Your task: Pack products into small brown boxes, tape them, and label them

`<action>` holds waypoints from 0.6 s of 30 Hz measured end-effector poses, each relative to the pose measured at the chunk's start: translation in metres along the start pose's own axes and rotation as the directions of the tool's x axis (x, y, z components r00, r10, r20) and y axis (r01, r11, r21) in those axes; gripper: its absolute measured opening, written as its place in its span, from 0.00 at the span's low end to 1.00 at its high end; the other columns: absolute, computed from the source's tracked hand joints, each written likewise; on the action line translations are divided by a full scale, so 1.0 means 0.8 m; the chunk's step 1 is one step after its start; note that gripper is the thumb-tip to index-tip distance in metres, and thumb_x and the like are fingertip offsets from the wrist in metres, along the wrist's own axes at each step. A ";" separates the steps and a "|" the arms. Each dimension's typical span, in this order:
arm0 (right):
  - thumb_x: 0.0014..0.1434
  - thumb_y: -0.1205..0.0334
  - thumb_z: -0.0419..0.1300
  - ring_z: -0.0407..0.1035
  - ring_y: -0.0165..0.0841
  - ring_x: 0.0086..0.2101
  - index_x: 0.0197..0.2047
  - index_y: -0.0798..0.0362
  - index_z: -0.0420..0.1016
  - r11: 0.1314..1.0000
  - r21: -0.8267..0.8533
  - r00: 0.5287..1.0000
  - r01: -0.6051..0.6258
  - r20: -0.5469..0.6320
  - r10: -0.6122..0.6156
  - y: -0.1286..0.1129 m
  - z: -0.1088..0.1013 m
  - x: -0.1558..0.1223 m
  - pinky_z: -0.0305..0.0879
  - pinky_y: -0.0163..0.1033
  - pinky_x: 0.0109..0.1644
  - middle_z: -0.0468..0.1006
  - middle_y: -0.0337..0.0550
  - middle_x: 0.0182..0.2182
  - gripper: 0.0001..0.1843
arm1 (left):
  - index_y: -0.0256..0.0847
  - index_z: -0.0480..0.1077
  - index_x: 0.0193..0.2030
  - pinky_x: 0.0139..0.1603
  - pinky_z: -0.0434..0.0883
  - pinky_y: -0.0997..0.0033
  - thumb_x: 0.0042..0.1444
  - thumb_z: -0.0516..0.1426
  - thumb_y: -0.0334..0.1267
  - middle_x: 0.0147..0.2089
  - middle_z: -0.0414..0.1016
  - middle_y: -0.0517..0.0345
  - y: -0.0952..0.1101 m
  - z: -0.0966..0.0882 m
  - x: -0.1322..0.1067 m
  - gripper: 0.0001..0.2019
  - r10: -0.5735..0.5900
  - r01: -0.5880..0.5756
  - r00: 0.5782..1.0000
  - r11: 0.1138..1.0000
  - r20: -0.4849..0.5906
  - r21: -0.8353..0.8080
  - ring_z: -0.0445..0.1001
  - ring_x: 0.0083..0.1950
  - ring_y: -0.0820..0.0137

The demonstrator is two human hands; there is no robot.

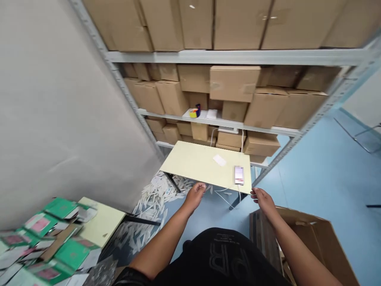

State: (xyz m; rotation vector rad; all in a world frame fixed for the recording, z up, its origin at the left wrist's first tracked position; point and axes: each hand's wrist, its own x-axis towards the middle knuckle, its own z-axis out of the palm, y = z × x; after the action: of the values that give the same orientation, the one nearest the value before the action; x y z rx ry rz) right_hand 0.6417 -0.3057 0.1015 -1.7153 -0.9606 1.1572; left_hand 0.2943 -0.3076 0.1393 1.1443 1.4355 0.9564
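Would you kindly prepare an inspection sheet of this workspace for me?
Surface: pale table in front of the shelving.
Job's things: the table, by both hands; a phone lies near its right front corner.
Clutter: a white slip on the table; many pale strips on the floor, left.
Hands: left hand at the table's front edge, fingers curled; right hand by its right front corner; grip on either cannot be told.
Cables: a white cable hangs below the front edge, near the phone.
Surroundings: cartons on the shelving; green boxes on a side table, left; an open carton, right.
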 end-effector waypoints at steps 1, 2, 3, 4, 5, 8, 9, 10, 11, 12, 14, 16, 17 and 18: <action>0.57 0.37 0.59 0.78 0.41 0.40 0.45 0.54 0.80 1.000 -0.005 1.000 0.010 0.027 -0.010 -0.007 0.030 0.000 0.73 0.42 0.42 0.83 0.51 0.43 0.29 | 0.41 0.73 0.46 0.45 0.73 0.63 0.61 0.55 0.54 0.47 0.80 0.50 -0.007 -0.028 -0.002 0.19 -0.003 0.003 1.000 1.000 -0.023 -0.005 0.77 0.48 0.61; 0.57 0.37 0.59 0.78 0.42 0.40 0.45 0.54 0.80 1.000 -0.011 0.998 0.020 0.051 -0.019 -0.013 0.060 -0.001 0.73 0.43 0.42 0.83 0.51 0.43 0.28 | 0.41 0.73 0.46 0.45 0.73 0.63 0.61 0.55 0.54 0.47 0.80 0.50 -0.014 -0.056 -0.003 0.19 -0.008 0.007 0.999 1.000 -0.045 -0.010 0.77 0.48 0.61; 0.57 0.37 0.59 0.78 0.42 0.41 0.45 0.54 0.80 0.999 -0.019 0.997 0.028 0.072 -0.027 -0.019 0.089 -0.003 0.73 0.43 0.42 0.83 0.51 0.43 0.28 | 0.41 0.73 0.47 0.45 0.73 0.63 0.61 0.55 0.54 0.47 0.80 0.50 -0.021 -0.083 -0.004 0.19 -0.013 0.012 0.998 1.000 -0.062 -0.015 0.77 0.47 0.62; 0.58 0.37 0.59 0.78 0.42 0.41 0.46 0.53 0.80 0.999 -0.028 0.995 0.035 0.094 -0.032 -0.025 0.119 -0.005 0.73 0.43 0.43 0.83 0.51 0.44 0.28 | 0.42 0.73 0.47 0.45 0.73 0.63 0.61 0.55 0.54 0.47 0.80 0.50 -0.028 -0.109 -0.005 0.18 -0.018 0.017 0.997 1.000 -0.080 -0.019 0.77 0.47 0.62; 0.58 0.37 0.59 0.78 0.43 0.42 0.46 0.53 0.80 0.998 -0.039 0.993 0.041 0.114 -0.036 -0.030 0.147 -0.007 0.73 0.44 0.43 0.83 0.51 0.44 0.28 | 0.42 0.73 0.47 0.46 0.73 0.62 0.61 0.55 0.53 0.47 0.79 0.50 -0.035 -0.133 -0.006 0.18 -0.023 0.020 0.995 1.000 -0.100 -0.024 0.77 0.47 0.61; 0.59 0.37 0.58 0.78 0.43 0.44 0.47 0.53 0.80 0.995 -0.082 0.980 0.053 0.196 -0.036 -0.050 0.228 -0.014 0.74 0.45 0.45 0.83 0.52 0.46 0.28 | 0.41 0.74 0.47 0.46 0.73 0.62 0.60 0.56 0.53 0.46 0.79 0.50 -0.052 -0.200 -0.011 0.18 -0.033 0.027 0.985 0.999 -0.168 -0.037 0.77 0.48 0.61; 0.60 0.37 0.58 0.78 0.43 0.44 0.47 0.53 0.80 0.993 -0.100 0.972 0.060 0.230 -0.036 -0.058 0.253 -0.016 0.74 0.45 0.46 0.83 0.51 0.46 0.28 | 0.41 0.74 0.46 0.46 0.73 0.63 0.60 0.56 0.53 0.46 0.79 0.50 -0.058 -0.220 -0.014 0.18 -0.036 0.028 0.981 0.999 -0.193 -0.044 0.77 0.48 0.61; 0.60 0.37 0.58 0.78 0.43 0.44 0.47 0.52 0.80 0.991 -0.118 0.964 0.070 0.264 -0.036 -0.065 0.276 -0.017 0.74 0.45 0.46 0.83 0.51 0.46 0.28 | 0.41 0.74 0.46 0.46 0.73 0.63 0.60 0.56 0.53 0.46 0.79 0.51 -0.063 -0.238 -0.016 0.18 -0.040 0.028 0.975 0.998 -0.218 -0.054 0.77 0.48 0.61; 0.60 0.37 0.58 0.78 0.44 0.44 0.47 0.52 0.80 0.987 -0.135 0.954 0.082 0.299 -0.038 -0.073 0.298 -0.017 0.74 0.45 0.46 0.83 0.51 0.46 0.27 | 0.42 0.74 0.45 0.46 0.73 0.63 0.60 0.56 0.53 0.46 0.79 0.51 -0.069 -0.255 -0.018 0.18 -0.047 0.031 0.969 0.997 -0.244 -0.067 0.77 0.48 0.61; 0.60 0.37 0.58 0.78 0.44 0.44 0.47 0.52 0.80 0.984 -0.150 0.942 0.097 0.332 -0.042 -0.081 0.318 -0.016 0.74 0.46 0.46 0.84 0.51 0.46 0.27 | 0.42 0.74 0.45 0.46 0.73 0.63 0.60 0.56 0.53 0.46 0.79 0.51 -0.075 -0.270 -0.021 0.18 -0.059 0.038 0.960 0.996 -0.273 -0.082 0.77 0.47 0.62; 0.60 0.37 0.58 0.79 0.44 0.45 0.47 0.52 0.80 0.976 -0.175 0.915 0.131 0.400 -0.051 -0.094 0.357 -0.010 0.74 0.45 0.47 0.84 0.52 0.45 0.28 | 0.42 0.73 0.46 0.45 0.73 0.64 0.60 0.56 0.53 0.45 0.79 0.52 -0.088 -0.296 -0.026 0.18 -0.095 0.059 0.939 0.991 -0.330 -0.118 0.77 0.47 0.62; 0.60 0.37 0.58 0.79 0.44 0.45 0.48 0.52 0.80 0.967 -0.195 0.883 0.164 0.467 -0.056 -0.105 0.394 0.000 0.74 0.45 0.47 0.84 0.52 0.45 0.28 | 0.42 0.73 0.46 0.45 0.72 0.64 0.60 0.56 0.54 0.44 0.79 0.52 -0.102 -0.315 -0.030 0.18 -0.138 0.083 0.912 0.985 -0.387 -0.154 0.77 0.47 0.62; 0.60 0.37 0.58 0.79 0.44 0.44 0.48 0.52 0.80 0.962 -0.204 0.865 0.179 0.499 -0.054 -0.110 0.414 0.007 0.74 0.45 0.46 0.84 0.52 0.45 0.28 | 0.42 0.73 0.46 0.45 0.72 0.65 0.60 0.56 0.54 0.44 0.79 0.52 -0.109 -0.323 -0.032 0.18 -0.157 0.093 0.896 0.981 -0.415 -0.170 0.77 0.47 0.63; 0.60 0.37 0.58 0.79 0.44 0.44 0.48 0.52 0.80 0.958 -0.212 0.845 0.191 0.532 -0.050 -0.114 0.434 0.014 0.74 0.45 0.46 0.84 0.51 0.45 0.28 | 0.42 0.73 0.46 0.45 0.72 0.65 0.60 0.55 0.54 0.44 0.79 0.52 -0.116 -0.330 -0.033 0.18 -0.175 0.102 0.879 0.978 -0.445 -0.183 0.77 0.46 0.63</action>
State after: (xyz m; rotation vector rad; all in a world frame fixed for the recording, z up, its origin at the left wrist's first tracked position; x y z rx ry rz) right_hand 0.3028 -0.1875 0.1034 -1.5245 -1.5931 1.5051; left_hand 0.0196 -0.3518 0.0996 0.7109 1.7558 1.2681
